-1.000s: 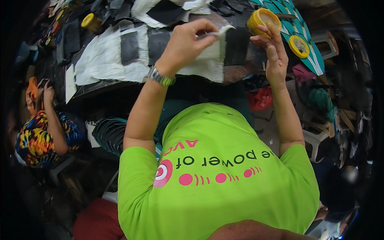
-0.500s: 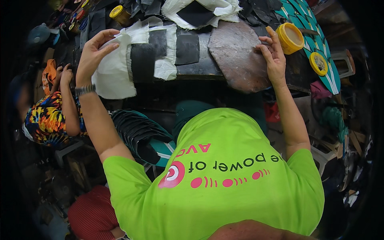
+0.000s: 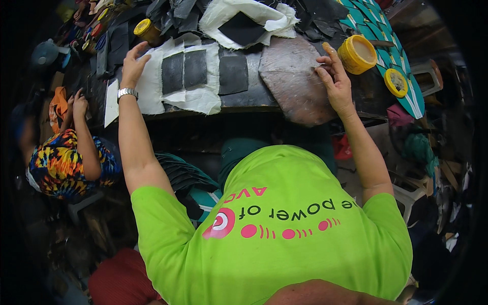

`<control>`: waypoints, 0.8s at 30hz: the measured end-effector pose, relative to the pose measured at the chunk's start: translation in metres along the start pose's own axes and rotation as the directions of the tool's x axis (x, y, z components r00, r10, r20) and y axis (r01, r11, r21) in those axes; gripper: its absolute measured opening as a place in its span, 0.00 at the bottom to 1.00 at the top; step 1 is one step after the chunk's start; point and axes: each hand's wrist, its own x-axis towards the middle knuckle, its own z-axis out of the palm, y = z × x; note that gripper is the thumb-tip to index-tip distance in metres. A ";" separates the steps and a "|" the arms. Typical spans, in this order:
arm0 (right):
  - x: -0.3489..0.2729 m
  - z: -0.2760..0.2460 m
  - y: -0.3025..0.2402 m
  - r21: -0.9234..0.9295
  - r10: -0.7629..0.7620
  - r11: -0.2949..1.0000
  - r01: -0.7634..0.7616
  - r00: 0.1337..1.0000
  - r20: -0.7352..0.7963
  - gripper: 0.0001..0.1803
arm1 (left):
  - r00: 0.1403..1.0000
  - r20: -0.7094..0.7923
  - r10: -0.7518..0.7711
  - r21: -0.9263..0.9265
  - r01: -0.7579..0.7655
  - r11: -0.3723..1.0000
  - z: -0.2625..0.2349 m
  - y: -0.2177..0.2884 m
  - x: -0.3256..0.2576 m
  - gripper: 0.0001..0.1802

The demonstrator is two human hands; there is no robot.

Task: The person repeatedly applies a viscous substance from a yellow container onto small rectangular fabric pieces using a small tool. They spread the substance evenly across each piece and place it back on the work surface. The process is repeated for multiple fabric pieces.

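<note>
Since 0.5 s ago, the white cloth [image 3: 148, 92] has come down from a raised, hanging position and now lies mostly flat on the counter [image 3: 254, 102], while the left hand [image 3: 133, 71] has settled at its far-left edge. The right hand [image 3: 336, 84] has barely shifted. Taking the middle of the view as the clock's centre, the cloth lies towards 10 and 11 o'clock, with 2 black rectangles [image 3: 195, 68] on it and a 3rd black piece [image 3: 233, 75] on the counter, just beside its 3 o'clock edge.

At 10 o'clock, the left thumb and fingers stand parted, with nothing seen pinched between them; whether the tips touch the cloth, I cannot tell. At 2 o'clock, the right fingers are loosely bent and spread at the edge of a brown many-sided board [image 3: 292, 81], which lies at 1 o'clock. No held thing shows there, and contact with the board is unclear. From that hand, a yellow tub [image 3: 357, 54] stands near 1 o'clock.

The step in hand looks like laying out and smoothing the cloth. As a judgement, the next move calls for the left fingers to lift clear without dragging the edge or shifting the black pieces.
</note>
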 end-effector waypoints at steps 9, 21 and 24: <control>-0.002 0.010 -0.012 -0.137 -0.106 0.984 0.111 0.993 0.042 0.43 | 0.879 -0.084 0.469 -0.108 -0.476 0.873 0.095 0.155 -0.039 0.22; -0.002 0.003 -0.010 0.008 -0.013 1.000 0.013 1.000 0.001 0.46 | 0.865 0.465 0.188 -0.116 -0.150 0.982 0.149 0.185 0.009 0.12; -0.002 0.003 -0.008 0.023 -0.025 0.999 0.025 1.000 -0.010 0.45 | 0.901 0.405 0.155 -0.322 -0.018 0.946 0.127 0.191 0.019 0.12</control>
